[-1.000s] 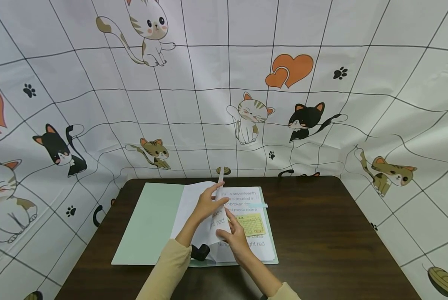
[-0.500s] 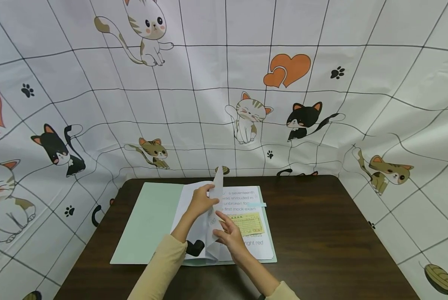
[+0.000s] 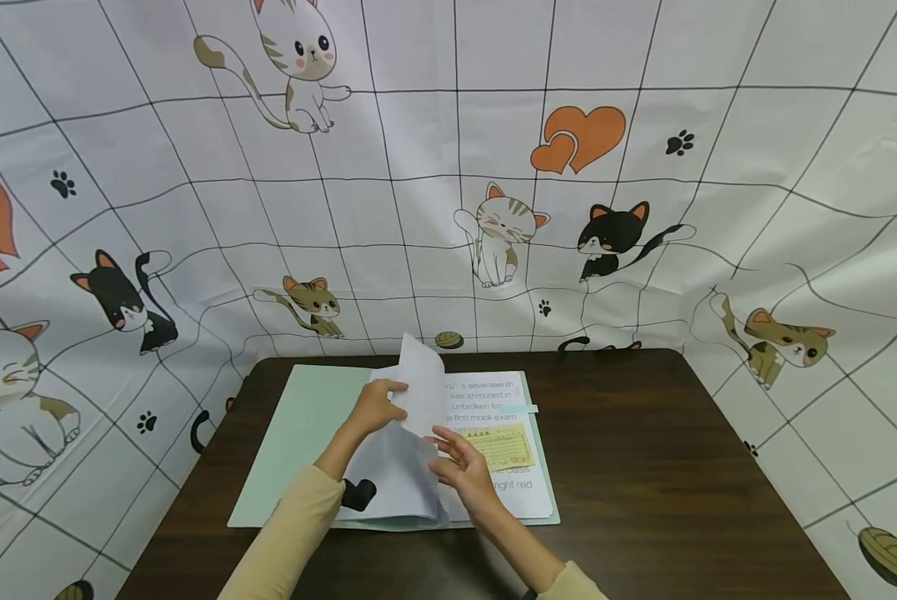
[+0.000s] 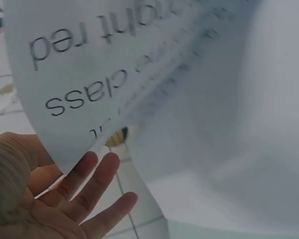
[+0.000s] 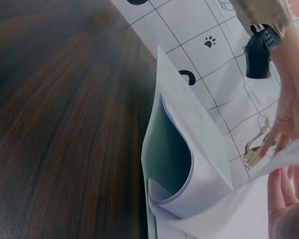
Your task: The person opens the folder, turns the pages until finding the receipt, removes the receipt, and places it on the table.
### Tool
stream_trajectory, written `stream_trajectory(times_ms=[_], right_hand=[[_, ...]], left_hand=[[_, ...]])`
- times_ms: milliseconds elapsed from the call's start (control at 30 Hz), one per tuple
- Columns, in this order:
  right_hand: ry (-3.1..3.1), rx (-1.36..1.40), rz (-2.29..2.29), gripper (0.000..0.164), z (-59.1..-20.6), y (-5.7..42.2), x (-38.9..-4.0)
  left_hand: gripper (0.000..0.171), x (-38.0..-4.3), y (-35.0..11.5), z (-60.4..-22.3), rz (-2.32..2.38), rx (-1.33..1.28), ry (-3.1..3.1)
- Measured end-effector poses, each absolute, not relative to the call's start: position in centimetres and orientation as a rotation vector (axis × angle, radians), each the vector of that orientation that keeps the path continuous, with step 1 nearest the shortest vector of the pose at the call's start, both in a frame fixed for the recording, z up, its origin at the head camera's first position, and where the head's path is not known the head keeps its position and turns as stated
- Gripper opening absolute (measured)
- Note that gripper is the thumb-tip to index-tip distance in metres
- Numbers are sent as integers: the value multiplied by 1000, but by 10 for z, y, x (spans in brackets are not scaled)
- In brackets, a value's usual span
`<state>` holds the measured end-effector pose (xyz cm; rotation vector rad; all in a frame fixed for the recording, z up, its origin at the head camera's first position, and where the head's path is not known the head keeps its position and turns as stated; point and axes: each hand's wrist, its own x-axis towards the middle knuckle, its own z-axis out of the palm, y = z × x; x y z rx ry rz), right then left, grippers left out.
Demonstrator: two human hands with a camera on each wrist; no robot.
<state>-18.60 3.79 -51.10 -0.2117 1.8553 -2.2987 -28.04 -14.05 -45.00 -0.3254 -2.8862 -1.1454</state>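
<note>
A pale green folder (image 3: 291,442) lies spread on the table with printed white sheets (image 3: 486,392) inside. My left hand (image 3: 376,406) pinches one corner of a lifted page (image 3: 422,383); the left wrist view shows thumb and fingers at that corner, the other fingers (image 4: 114,211) spread. The page stands raised and curved over the fold. My right hand (image 3: 467,479) is just right of the fold, by the page's lower part, fingers loosely bent. Nothing is visible in its grasp, and whether it touches the paper is unclear. Turned sheets (image 5: 189,169) bulge in the right wrist view.
A yellow note with a printed grid (image 3: 499,447) lies on the right-hand sheet. A light blue tab (image 3: 519,409) sticks out past that sheet's right edge. Dark wooden table (image 3: 643,475) surrounds the folder. Behind it hangs a cat-patterned sheet (image 3: 418,208).
My left hand has moved left, drawing the page over from near upright so its back faces me. The right hand has drawn back from the page, its fingers looser.
</note>
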Motion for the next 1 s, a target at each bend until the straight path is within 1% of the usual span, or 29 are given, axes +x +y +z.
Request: stream_trajectory(times_ms=[133, 300, 500, 767, 900, 1000], right_hand=[[1832, -227, -2312, 57, -515, 44, -187], [1826, -167, -2342, 53, -519, 54, -192], [1851, -54, -2376, 54, -523, 72, -204], [1880, 104, -2460, 55, -531, 102, -223], [1907, 194, -2489, 56, -532, 121, -234], [1931, 255, -2492, 56, -535, 137, -241]], left_hand=[[52, -282, -154, -456, -1174, -280, -2924], [61, -283, -170, -461, -1219, -232, -2973], [80, -281, -186, -465, -1170, -239, -3115], [103, -274, -201, -473, -1122, -370, -3233], [108, -271, -204, -479, -1130, -384, -3228], [106, -269, -205, -485, -1141, -360, -3222]])
